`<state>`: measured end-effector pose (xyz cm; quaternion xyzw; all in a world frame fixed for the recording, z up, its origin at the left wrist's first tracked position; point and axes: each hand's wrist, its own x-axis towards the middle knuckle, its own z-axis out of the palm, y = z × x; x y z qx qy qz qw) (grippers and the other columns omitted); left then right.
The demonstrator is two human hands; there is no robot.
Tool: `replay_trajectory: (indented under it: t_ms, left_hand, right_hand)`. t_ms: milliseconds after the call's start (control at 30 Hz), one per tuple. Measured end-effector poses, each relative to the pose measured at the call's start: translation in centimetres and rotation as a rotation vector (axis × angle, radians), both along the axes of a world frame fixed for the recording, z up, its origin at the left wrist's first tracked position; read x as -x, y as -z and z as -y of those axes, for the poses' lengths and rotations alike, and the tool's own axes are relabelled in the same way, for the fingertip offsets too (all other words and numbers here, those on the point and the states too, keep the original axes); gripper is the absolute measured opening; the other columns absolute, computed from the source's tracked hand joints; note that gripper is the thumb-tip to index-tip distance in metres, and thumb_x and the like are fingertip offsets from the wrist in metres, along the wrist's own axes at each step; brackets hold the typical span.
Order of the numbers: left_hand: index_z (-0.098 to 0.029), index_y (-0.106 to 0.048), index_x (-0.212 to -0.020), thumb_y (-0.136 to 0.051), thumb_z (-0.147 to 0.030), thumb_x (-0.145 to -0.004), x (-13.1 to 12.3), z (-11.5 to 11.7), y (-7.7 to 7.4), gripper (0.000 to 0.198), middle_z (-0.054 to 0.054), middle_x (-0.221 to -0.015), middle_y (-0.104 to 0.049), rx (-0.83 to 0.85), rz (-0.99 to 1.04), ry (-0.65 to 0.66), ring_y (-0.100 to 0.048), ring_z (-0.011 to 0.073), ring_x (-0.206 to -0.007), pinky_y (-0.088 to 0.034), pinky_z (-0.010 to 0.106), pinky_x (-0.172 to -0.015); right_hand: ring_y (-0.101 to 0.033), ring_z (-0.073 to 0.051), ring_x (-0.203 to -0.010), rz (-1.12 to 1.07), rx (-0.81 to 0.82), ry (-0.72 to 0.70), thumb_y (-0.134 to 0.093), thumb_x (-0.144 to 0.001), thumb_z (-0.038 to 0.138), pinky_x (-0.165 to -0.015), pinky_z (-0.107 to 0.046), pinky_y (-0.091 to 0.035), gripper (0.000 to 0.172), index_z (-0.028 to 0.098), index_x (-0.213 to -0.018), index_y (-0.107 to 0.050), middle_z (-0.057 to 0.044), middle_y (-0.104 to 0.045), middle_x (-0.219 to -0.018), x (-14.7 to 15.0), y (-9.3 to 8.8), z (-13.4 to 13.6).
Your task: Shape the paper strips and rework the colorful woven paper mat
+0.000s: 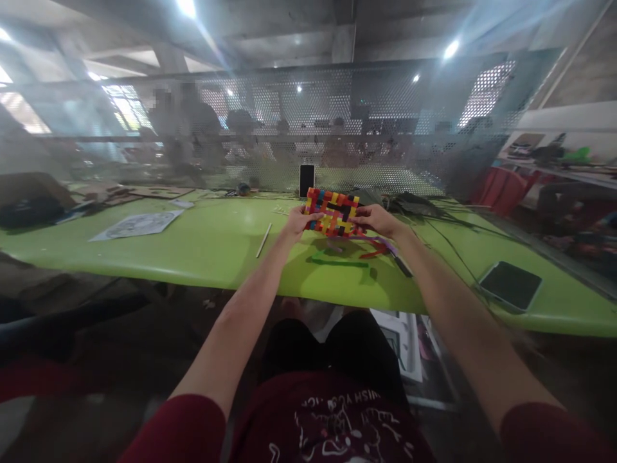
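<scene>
A multicoloured woven piece (332,212), with red, yellow, orange, blue and dark squares, is held up above the green table. My left hand (299,220) grips its left edge, thumb on the near face. At its right edge my right hand (376,220) is closed on it, fingers and thumb at the side. Below the piece lie a green strip (342,261) and a red strip (375,251) on the tabletop. A purple strip (380,240) runs beside my right hand.
The green table (202,251) has a thin white stick (263,240) and a printed sheet (139,224) at left. A phone (307,181) stands upright behind the woven piece. At right lies a dark tablet-like slab (511,285). A perforated screen (308,122) rises behind, with people beyond it.
</scene>
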<state>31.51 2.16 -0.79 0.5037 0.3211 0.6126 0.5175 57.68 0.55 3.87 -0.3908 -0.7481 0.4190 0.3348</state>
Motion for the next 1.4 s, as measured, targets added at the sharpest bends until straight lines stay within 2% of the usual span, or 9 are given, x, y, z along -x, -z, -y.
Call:
replay_trajectory:
  t_ms: [133,200,333,467,567,800,1000,1167,1400]
  left_hand:
    - [-0.013,-0.075,-0.086,-0.097,-0.021,-0.051,0.0,0.3,-0.2,0.042,0.010,-0.090,-0.078,0.014,-0.015,0.026,-0.075,0.0258,-0.087,-0.060,0.044,-0.088]
    - [-0.013,-0.075,-0.086,-0.097,-0.021,-0.052,0.0,0.4,-0.2,0.041,0.010,-0.090,-0.078,0.014,-0.026,0.043,-0.075,0.0251,-0.086,-0.059,0.044,-0.088]
    - [-0.012,-0.075,-0.086,-0.097,-0.023,-0.050,0.1,0.4,0.0,0.043,0.009,-0.088,-0.077,0.004,-0.058,0.065,-0.073,0.0217,-0.078,-0.060,0.041,-0.082]
    - [-0.013,-0.075,-0.086,-0.096,-0.024,-0.051,0.2,0.0,0.4,0.042,0.007,-0.084,-0.077,0.012,-0.064,0.028,-0.071,0.0183,-0.072,-0.061,0.038,-0.078]
    - [-0.013,-0.075,-0.083,-0.095,-0.022,-0.053,0.0,-0.4,0.7,0.037,0.006,-0.082,-0.076,0.022,-0.081,-0.029,-0.072,0.0180,-0.073,-0.060,0.037,-0.080]
    - [-0.013,-0.074,-0.084,-0.094,-0.016,-0.052,-0.1,-1.0,0.8,0.038,0.007,-0.087,-0.077,0.051,0.012,-0.100,-0.072,0.0173,-0.072,-0.062,0.038,-0.079]
    - [-0.013,-0.075,-0.083,-0.089,-0.012,-0.055,0.0,-1.1,0.9,0.031,0.005,-0.085,-0.076,0.020,0.043,-0.146,-0.070,0.0144,-0.068,-0.061,0.034,-0.076]
    - [-0.014,-0.075,-0.083,-0.089,-0.012,-0.056,-0.1,-1.1,0.9,0.031,0.005,-0.086,-0.076,0.033,0.008,-0.178,-0.071,0.0158,-0.070,-0.061,0.035,-0.078]
    - [-0.014,-0.075,-0.085,-0.088,-0.013,-0.060,-0.5,-0.6,0.3,0.028,0.007,-0.088,-0.077,0.054,-0.028,-0.227,-0.072,0.0187,-0.076,-0.060,0.036,-0.080]
  right_hand:
    - [-0.064,-0.014,-0.069,-0.110,0.201,0.013,-0.078,-0.075,0.017,-0.062,-0.026,-0.054,0.020,0.015,-0.094,-0.074,-0.011,-0.073,-0.095,-0.2,-0.1,0.3]
    - [-0.064,-0.015,-0.071,-0.102,0.236,0.045,-0.073,-0.075,0.013,-0.062,-0.026,-0.054,0.020,0.016,-0.095,-0.074,-0.011,-0.073,-0.095,-0.1,0.2,0.1]
    - [-0.056,-0.012,-0.059,0.014,0.088,0.177,-0.063,-0.082,0.018,-0.056,-0.025,-0.045,0.011,0.015,-0.083,-0.073,-0.007,-0.069,-0.078,0.3,0.9,-0.7]
    - [-0.044,-0.010,-0.053,0.276,-0.162,0.197,-0.065,-0.084,0.027,-0.055,-0.025,-0.034,0.018,0.012,-0.081,-0.076,-0.001,-0.058,-0.061,0.1,0.9,-1.3]
    - [-0.040,-0.010,-0.052,0.335,-0.275,0.199,-0.062,-0.087,0.031,-0.054,-0.026,-0.031,0.025,0.011,-0.080,-0.076,0.000,-0.053,-0.057,-0.2,0.6,-1.5]
    - [-0.046,-0.011,-0.053,0.284,-0.231,0.231,-0.066,-0.086,0.034,-0.055,-0.027,-0.035,0.025,0.011,-0.081,-0.075,-0.003,-0.056,-0.060,-0.8,0.6,-2.0]
    - [-0.037,-0.010,-0.051,0.319,-0.195,0.226,-0.069,-0.086,0.041,-0.054,-0.028,-0.030,0.031,0.011,-0.084,-0.077,0.000,-0.050,-0.056,-0.8,0.6,-1.7]
    - [-0.033,-0.011,-0.053,0.383,-0.222,0.197,-0.067,-0.087,0.045,-0.056,-0.030,-0.027,0.038,0.009,-0.089,-0.077,0.000,-0.048,-0.054,-1.2,-0.1,-1.0]
    - [-0.036,-0.010,-0.051,0.441,-0.232,0.205,-0.063,-0.082,0.035,-0.055,-0.029,-0.029,0.030,0.009,-0.086,-0.077,-0.001,-0.053,-0.055,-2.0,-0.7,-0.9]
